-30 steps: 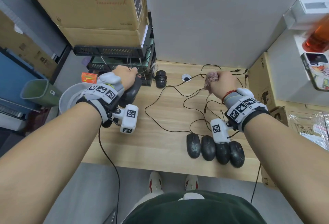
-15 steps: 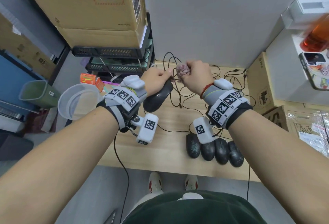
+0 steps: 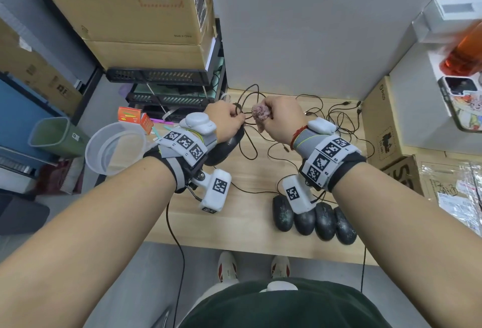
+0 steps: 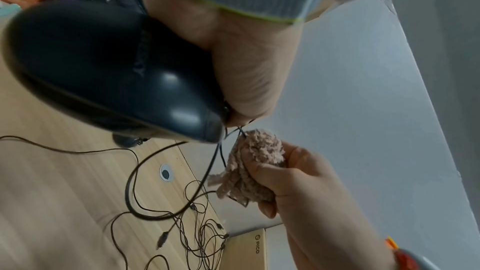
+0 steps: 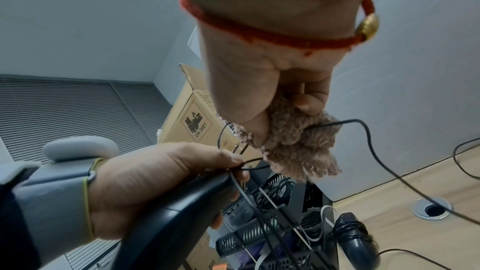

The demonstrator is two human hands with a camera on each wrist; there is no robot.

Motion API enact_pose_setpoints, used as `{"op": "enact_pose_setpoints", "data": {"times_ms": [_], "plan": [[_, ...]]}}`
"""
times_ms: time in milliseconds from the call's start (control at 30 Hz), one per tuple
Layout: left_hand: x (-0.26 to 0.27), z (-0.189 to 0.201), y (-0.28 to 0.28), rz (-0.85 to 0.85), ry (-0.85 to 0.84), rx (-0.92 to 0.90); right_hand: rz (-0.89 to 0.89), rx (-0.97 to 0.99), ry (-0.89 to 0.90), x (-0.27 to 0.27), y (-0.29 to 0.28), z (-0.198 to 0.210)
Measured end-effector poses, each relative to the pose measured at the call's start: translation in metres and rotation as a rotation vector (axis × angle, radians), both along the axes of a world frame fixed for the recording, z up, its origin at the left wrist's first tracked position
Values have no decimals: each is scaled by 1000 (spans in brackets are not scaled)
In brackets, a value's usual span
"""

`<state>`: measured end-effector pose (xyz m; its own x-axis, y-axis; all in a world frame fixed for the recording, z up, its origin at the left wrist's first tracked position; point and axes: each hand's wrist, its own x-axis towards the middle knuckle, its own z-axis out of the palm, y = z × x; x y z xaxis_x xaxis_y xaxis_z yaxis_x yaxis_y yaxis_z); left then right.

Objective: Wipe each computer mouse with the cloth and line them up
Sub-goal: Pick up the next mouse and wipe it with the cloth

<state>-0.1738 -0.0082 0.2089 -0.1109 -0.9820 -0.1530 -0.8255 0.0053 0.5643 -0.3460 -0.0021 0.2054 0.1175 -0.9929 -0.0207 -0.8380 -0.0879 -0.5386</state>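
Note:
My left hand [image 3: 227,119] grips a black wired mouse [image 3: 223,149] lifted above the wooden desk [image 3: 245,213]; its glossy shell fills the left wrist view [image 4: 103,73] and shows under the fingers in the right wrist view [image 5: 176,208]. My right hand [image 3: 280,119] clutches a bunched pinkish-brown cloth [image 3: 260,116] [image 4: 249,171] [image 5: 298,143], with the mouse's thin black cable [image 5: 363,137] caught in the cloth. Both hands meet over the back of the desk. Several black mice [image 3: 314,219] lie side by side near the front edge.
Tangled cables [image 3: 336,119] lie over the back of the desk. Another black mouse [image 5: 355,235] lies wrapped in its cord by the black racks [image 3: 161,77]. Cardboard boxes [image 3: 135,4] stack at the left, another box [image 3: 386,129] at the right. A clear bin [image 3: 114,147] stands left.
My left hand has carried the mouse from the racks at the left toward the centre. My right hand with the cloth moved left to meet it and now holds the cable.

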Motion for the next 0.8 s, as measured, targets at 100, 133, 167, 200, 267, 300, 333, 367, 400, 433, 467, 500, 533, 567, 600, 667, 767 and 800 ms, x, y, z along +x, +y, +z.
{"op": "enact_pose_setpoints", "data": {"times_ms": [100, 133, 167, 200, 267, 300, 333, 367, 400, 433, 467, 500, 533, 567, 600, 667, 767, 800], "plan": [[8, -2, -3, 64, -18, 6, 13, 28, 35, -8, -1, -4], [14, -3, -5, 84, -23, 9, 0, 49, 44, -11, -1, -4], [20, -3, -7, 103, -35, 14, -18, 68, 46, -18, -2, -6], [27, -3, -8, 121, -45, 16, -46, 86, 51, -24, -2, -6], [42, -5, -12, 160, -66, 25, -111, 113, 73, -42, -4, -12], [50, -5, -13, 182, -76, 34, -144, 117, 75, -51, -4, -14], [57, -6, -14, 209, -85, 43, -188, 123, 72, -60, -5, -18], [64, -6, -15, 236, -93, 48, -228, 125, 66, -69, -5, -20], [69, -6, -16, 257, -100, 52, -268, 134, 62, -77, -4, -19], [74, -5, -17, 277, -101, 55, -303, 141, 70, -84, -3, -20], [77, -5, -17, 291, -98, 58, -335, 140, 84, -90, -2, -19], [79, -4, -17, 298, -93, 66, -359, 136, 94, -94, -1, -19], [78, -4, -17, 299, -87, 75, -380, 131, 100, -96, 0, -17], [76, -3, -16, 300, -83, 85, -401, 129, 98, -95, 0, -17], [73, -3, -14, 299, -79, 94, -415, 132, 85, -93, 0, -15], [67, -5, -12, 283, -62, 111, -429, 145, 37, -86, -1, -12], [54, -8, -6, 225, 4, 148, -405, 108, -102, -72, -3, -8], [48, -9, -3, 207, 29, 154, -380, 88, -132, -66, -3, -7]]}}
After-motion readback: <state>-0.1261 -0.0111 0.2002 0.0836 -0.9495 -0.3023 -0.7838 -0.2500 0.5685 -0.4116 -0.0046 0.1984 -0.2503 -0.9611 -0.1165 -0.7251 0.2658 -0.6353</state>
